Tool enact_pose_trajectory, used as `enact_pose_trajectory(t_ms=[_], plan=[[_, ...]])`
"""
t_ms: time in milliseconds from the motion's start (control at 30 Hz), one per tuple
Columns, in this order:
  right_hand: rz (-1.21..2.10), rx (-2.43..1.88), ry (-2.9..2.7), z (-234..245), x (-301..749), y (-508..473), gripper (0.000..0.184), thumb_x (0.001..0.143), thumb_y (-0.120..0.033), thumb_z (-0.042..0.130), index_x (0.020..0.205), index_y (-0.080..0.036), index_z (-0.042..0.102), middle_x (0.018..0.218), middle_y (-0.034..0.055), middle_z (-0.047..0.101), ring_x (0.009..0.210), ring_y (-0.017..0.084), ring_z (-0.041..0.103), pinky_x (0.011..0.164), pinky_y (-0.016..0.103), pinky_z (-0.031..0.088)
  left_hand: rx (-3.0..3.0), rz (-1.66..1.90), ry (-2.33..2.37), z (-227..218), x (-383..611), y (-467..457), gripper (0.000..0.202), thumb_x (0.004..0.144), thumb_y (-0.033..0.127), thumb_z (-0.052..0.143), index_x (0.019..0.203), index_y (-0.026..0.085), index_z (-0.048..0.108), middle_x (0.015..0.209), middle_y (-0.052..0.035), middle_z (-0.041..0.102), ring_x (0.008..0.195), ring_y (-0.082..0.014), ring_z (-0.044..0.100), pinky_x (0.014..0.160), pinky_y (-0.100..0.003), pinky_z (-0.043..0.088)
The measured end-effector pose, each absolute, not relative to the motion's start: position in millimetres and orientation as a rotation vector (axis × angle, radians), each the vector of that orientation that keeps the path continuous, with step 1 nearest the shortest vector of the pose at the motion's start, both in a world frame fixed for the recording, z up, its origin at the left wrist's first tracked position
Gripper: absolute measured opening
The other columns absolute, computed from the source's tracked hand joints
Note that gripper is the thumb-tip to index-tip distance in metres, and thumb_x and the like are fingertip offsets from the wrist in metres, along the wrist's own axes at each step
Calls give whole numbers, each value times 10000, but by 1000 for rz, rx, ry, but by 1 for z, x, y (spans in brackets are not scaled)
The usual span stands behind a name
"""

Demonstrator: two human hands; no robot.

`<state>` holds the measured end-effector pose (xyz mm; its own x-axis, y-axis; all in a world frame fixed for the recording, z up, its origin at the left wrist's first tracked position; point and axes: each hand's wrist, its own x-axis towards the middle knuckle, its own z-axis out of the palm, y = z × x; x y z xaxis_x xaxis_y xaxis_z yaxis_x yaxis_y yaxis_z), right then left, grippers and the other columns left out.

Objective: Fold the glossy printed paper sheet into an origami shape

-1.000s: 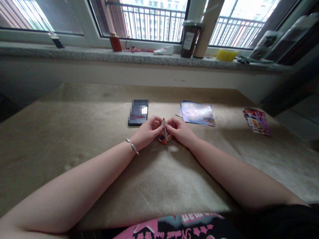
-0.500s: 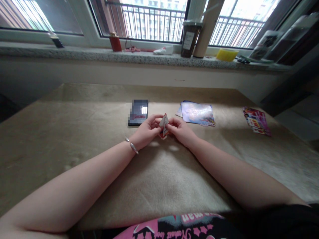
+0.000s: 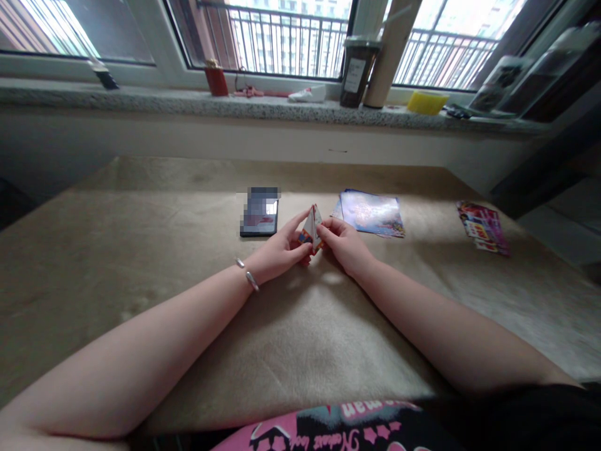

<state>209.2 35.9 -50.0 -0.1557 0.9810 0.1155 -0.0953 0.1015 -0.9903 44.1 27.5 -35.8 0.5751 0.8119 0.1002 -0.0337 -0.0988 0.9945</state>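
Right at the centre of the table, the left hand [image 3: 277, 248] is pinching a small folded paper triangle [image 3: 312, 227] from one side while the right hand [image 3: 345, 245] is gripping it from the other, the piece standing upright between them above the beige fleece table cover [image 3: 117, 250]. It looks light, thin and easily creased, so the thicker folded base seems the safest hold, not the peak. Both forearms are lying along the cover, angled inward, with a silver bangle [image 3: 248, 279] circling the left wrist, a phone [image 3: 260, 212] lying beyond the left hand and a glossy printed sheet [image 3: 370, 213] lying beyond the right.
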Motion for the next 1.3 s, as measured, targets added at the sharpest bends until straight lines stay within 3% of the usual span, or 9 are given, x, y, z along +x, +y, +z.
enact_pose_trajectory(t_ms=[333, 600, 867, 1000, 1100, 1300], plan=[[1409, -950, -1300, -46, 208, 34, 418, 629, -534, 726, 778, -196, 531, 672, -34, 619, 570, 98, 549, 559, 238, 410, 1517, 881, 665, -41, 44, 30, 798, 822, 178, 605, 1482, 207, 157, 767, 14, 565, 609, -83, 530, 590, -209, 466], [1306, -969, -1360, -49, 209, 35, 365, 688, -510, 683, 756, -198, 506, 666, -37, 589, 574, 91, 523, 560, 237, 413, 1456, 902, 675, -42, 44, 31, 818, 805, 221, 638, 1482, 191, 179, 726, 18, 597, 603, -89, 546, 605, -214, 462], [1225, -952, -1379, -51, 205, 36, 315, 683, -425, 686, 803, -216, 483, 671, -45, 567, 582, 98, 533, 560, 248, 427, 1461, 912, 754, -45, 43, 33, 724, 863, 419, 590, 1455, 158, 264, 801, -41, 651, 622, -117, 585, 616, -240, 499], [1130, -1002, -1417, -51, 205, 35, 276, 691, -382, 677, 789, -213, 482, 636, -55, 536, 541, 91, 490, 517, 241, 395, 1491, 909, 746, -44, 42, 32, 817, 816, 514, 622, 1451, 142, 266, 846, -56, 653, 673, -144, 604, 631, -253, 502], [1106, -1018, -1427, -51, 206, 34, 280, 691, -380, 680, 788, -211, 478, 635, -57, 537, 535, 90, 493, 512, 239, 397, 1530, 896, 758, -45, 41, 32, 841, 796, 468, 660, 1458, 149, 251, 806, -38, 643, 669, -145, 603, 642, -257, 499], [1202, -971, -1397, -50, 207, 34, 334, 682, -431, 700, 805, -209, 483, 668, -45, 580, 553, 98, 559, 546, 256, 454, 1624, 946, 827, -51, 40, 36, 661, 858, 311, 589, 1443, 198, 302, 800, -24, 637, 659, -131, 607, 631, -246, 497]])
